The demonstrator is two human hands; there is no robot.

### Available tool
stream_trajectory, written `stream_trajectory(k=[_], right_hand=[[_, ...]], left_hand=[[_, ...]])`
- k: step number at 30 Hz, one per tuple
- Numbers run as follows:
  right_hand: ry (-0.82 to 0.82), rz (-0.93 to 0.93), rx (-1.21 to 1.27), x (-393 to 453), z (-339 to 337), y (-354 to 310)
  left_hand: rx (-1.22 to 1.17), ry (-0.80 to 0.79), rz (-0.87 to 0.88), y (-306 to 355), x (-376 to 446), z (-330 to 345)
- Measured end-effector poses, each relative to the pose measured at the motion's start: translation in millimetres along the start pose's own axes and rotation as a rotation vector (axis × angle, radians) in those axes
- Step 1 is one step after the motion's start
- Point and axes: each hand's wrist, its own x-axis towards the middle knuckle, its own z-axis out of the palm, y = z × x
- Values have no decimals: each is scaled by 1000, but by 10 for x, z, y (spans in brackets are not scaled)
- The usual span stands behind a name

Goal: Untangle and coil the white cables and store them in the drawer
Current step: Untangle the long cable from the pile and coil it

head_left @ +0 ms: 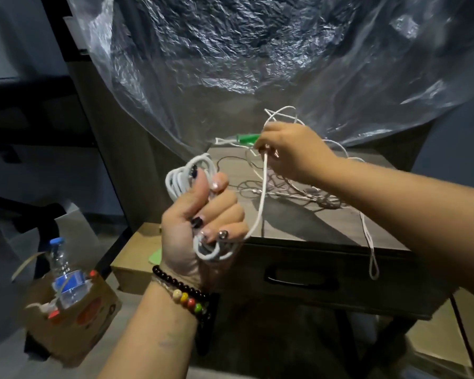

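My left hand (203,222) is closed around a coil of thick white cable (179,179), loops sticking out above and below the fist. The free end of that white cable (262,192) runs up to my right hand (290,151), which pinches it above the small grey table (326,228). A tangle of thin white cables (293,190) lies on the tabletop under my right hand, and one strand (372,258) hangs over the front edge. The drawer (301,277) with a dark handle is shut.
A green object (248,138) lies at the table's back edge. Crinkled clear plastic sheeting (244,50) hangs behind. On the floor at left stand a cardboard box (74,318) with a water bottle (63,272) and a flat box (137,258).
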Motion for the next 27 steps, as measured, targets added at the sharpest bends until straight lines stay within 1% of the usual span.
stream_trajectory(k=[3, 6, 9, 11, 14, 18, 21, 24, 27], right_hand=[[28, -42, 30, 280, -198, 144], [7, -27, 33, 501, -347, 294], [-51, 135, 56, 665, -504, 462], [-111, 246, 115, 744, -602, 572], [-145, 322, 159, 853, -704, 703], [-122, 368, 188, 1035, -830, 806], [-53, 357, 171, 1201, -903, 801], [24, 404, 171, 1360, -1010, 859], [-14, 427, 97, 1424, -1072, 935]], left_hand=[[94, 20, 5, -33, 113, -57], [82, 14, 24, -13, 201, -108], [156, 34, 43, -12, 263, -127], [226, 74, 48, -38, 292, -143], [301, 148, 73, -66, 316, -152], [373, 264, 103, -5, 324, -161], [383, 286, 109, 61, 323, -193], [369, 315, 114, 90, 337, -236], [353, 372, 140, 131, 378, -251]])
